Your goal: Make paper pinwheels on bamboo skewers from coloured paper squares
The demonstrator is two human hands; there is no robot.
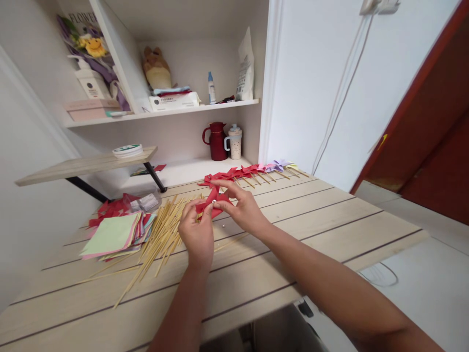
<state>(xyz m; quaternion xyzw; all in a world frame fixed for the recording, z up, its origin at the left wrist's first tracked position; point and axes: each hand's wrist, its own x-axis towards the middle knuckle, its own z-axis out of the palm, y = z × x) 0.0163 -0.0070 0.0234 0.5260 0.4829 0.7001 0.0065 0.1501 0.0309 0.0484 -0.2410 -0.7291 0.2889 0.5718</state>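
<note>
At the left of the frame lies a stack of pastel paper squares (113,235), then a loose heap of thin bamboo sticks (161,234). At centre, your left hand (198,233) and right hand (242,208) both pinch a folded red paper pinwheel (214,201), held between them just above the pale plank table (311,220); its stick, seemingly, points toward you. A row of finished pinwheels (252,171) lies beyond.

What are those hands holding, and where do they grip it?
Both hands, left hand and right hand, hold a red paper pinwheel; the fingers pinch it at its folded centre, above the table.
</note>
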